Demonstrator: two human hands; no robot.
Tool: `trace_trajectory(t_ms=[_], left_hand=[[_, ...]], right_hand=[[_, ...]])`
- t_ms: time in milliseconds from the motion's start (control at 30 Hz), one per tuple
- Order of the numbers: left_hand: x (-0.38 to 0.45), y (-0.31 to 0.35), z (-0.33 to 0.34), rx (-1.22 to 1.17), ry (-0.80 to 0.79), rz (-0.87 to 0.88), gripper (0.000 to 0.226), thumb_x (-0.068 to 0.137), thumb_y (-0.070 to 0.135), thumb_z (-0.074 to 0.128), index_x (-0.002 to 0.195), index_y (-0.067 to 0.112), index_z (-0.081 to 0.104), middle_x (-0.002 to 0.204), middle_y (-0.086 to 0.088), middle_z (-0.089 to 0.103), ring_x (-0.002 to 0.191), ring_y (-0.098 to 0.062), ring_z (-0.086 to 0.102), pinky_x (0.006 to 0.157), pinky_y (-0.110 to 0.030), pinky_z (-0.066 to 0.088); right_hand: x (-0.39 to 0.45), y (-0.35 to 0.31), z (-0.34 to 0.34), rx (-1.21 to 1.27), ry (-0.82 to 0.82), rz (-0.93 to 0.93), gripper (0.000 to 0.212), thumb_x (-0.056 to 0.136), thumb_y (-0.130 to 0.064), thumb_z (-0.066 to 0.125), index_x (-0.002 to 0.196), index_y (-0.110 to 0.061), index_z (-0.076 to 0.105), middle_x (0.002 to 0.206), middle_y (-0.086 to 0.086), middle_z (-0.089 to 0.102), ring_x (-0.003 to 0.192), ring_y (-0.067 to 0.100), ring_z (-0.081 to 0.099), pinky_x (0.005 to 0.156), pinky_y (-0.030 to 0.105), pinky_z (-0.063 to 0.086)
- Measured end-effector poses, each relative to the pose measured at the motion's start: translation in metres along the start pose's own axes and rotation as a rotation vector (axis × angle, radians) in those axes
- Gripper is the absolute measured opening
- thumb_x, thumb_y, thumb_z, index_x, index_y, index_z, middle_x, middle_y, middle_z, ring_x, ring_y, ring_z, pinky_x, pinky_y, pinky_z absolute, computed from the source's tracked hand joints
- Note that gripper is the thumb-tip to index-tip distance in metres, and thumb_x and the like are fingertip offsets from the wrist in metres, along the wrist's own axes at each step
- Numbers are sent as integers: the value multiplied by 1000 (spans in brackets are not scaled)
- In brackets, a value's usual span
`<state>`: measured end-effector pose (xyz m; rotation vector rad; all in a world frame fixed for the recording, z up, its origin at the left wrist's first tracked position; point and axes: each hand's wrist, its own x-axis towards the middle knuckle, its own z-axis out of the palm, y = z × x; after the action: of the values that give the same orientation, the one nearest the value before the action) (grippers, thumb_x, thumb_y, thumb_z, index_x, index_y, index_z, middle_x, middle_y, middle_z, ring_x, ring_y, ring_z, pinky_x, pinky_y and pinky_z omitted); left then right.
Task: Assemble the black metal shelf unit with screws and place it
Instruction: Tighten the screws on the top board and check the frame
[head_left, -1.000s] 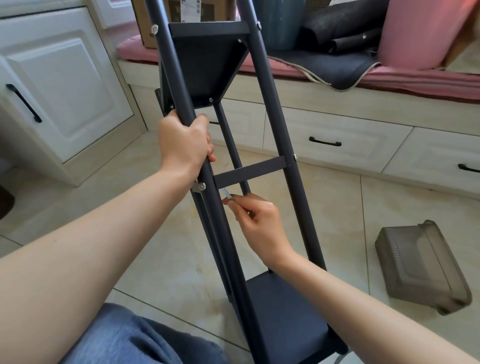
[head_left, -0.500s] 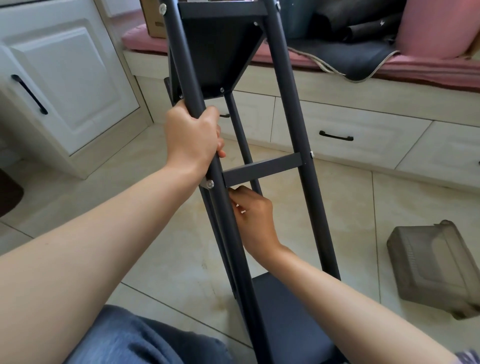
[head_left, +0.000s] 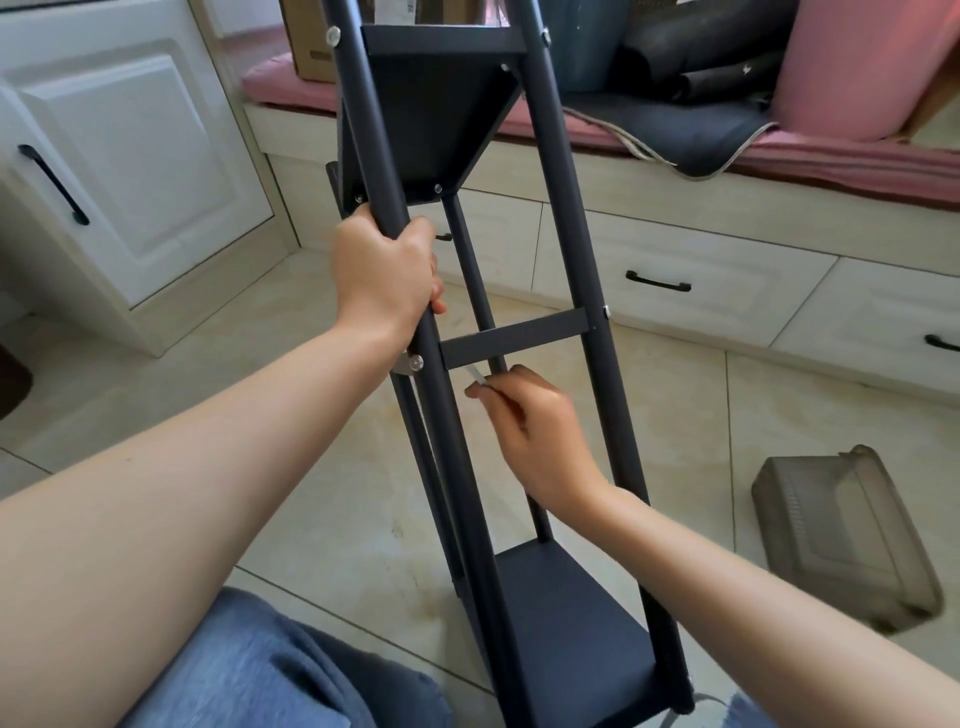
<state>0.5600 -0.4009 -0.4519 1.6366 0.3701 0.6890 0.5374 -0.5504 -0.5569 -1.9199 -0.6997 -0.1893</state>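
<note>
Right hand (head_left: 540, 431) now drawn down and away from the crossbar (head_left: 514, 338), where half a second ago it pressed close beneath it; thumb and forefinger pinched on a thin flat silvery tool (head_left: 477, 375), its tip just under the bar. Left hand (head_left: 384, 270) wrapped tight round the smooth round left post (head_left: 363, 119), centre frame. Black metal shelf unit (head_left: 582, 623) tilted up the middle of the picture: matte tubular posts, flat rectangular shelves top and bottom. Round silver screw (head_left: 416, 361) and small plate on the post beside the crossbar's left end. Glossy beige floor tiles (head_left: 322, 493) below. Translucent grey plastic box (head_left: 841, 535) lower right. Panelled white cabinet (head_left: 135, 171) upper left.
</note>
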Motion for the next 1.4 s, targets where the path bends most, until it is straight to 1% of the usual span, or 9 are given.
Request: trace_trajectory(t_ms=[133, 200, 300, 400, 633, 767, 867, 1133, 1400], left_hand=[[0, -1, -1, 2, 17, -10, 11, 94, 9, 53, 83, 9, 50, 46, 6, 44, 37, -11, 44, 40, -23, 42], [0, -1, -1, 4, 25, -12, 12, 94, 9, 52, 82, 9, 50, 45, 7, 43, 36, -11, 44, 39, -23, 41], [1, -1, -2, 2, 33, -17, 14, 93, 9, 52, 80, 11, 49, 45, 7, 43, 36, -11, 44, 39, -23, 42], [1, -2, -3, 3, 32, -23, 11, 94, 10, 53, 82, 10, 51, 50, 3, 45, 36, -11, 45, 40, -23, 42], [2, -2, -2, 3, 35, -25, 15, 93, 9, 53, 79, 12, 49, 45, 8, 43, 36, -11, 44, 40, -23, 42], [1, 0, -2, -8, 35, -33, 14, 93, 9, 53, 81, 13, 50, 47, 6, 43, 36, -10, 43, 40, -23, 41], [0, 1, -2, -2, 34, -26, 13, 94, 9, 53, 82, 13, 50, 50, 4, 43, 36, -10, 43, 40, -23, 42], [-3, 3, 3, -6, -1, -16, 16, 96, 9, 53, 81, 15, 49, 40, 12, 42, 35, -9, 42, 39, -22, 41], [-7, 8, 9, -8, -28, 11, 18, 95, 9, 53, 80, 16, 49, 40, 12, 42, 35, -11, 42, 39, -22, 42]], right_hand=[[1, -12, -23, 15, -113, 162, 22, 100, -9, 51, 99, -7, 73, 91, 0, 67, 74, 9, 57, 67, 13, 42], [3, -19, -30, 24, -161, 198, 25, 101, -12, 48, 98, -9, 73, 80, -3, 64, 59, 14, 49, 58, 23, 40], [7, -25, -33, 31, -234, 227, 28, 103, -13, 45, 96, -9, 72, 57, -15, 52, 46, 7, 37, 46, 18, 29], [8, -28, -30, 34, -258, 243, 28, 103, -12, 44, 98, -7, 71, 52, -18, 48, 42, 3, 38, 43, 12, 28], [9, -29, -23, 19, -188, 213, 25, 102, -9, 48, 99, -5, 72, 68, -17, 50, 55, -10, 48, 53, 7, 34], [6, -27, -20, -59, -180, 138, 22, 100, -10, 53, 104, -8, 74, 89, -2, 65, 73, 3, 56, 68, 14, 44], [3, -22, -15, -87, -143, 71, 20, 98, -10, 57, 106, -7, 75, 93, 6, 69, 84, 17, 62, 80, 30, 51], [2, -7, 2, -132, 7, -70, 20, 95, -12, 64, 80, -2, 73, 62, 4, 55, 58, 21, 49, 58, 41, 46], [3, 2, 17, -70, 93, -78, 33, 96, -15, 61, 69, 3, 65, 57, 10, 48, 55, 26, 41, 53, 44, 39]])
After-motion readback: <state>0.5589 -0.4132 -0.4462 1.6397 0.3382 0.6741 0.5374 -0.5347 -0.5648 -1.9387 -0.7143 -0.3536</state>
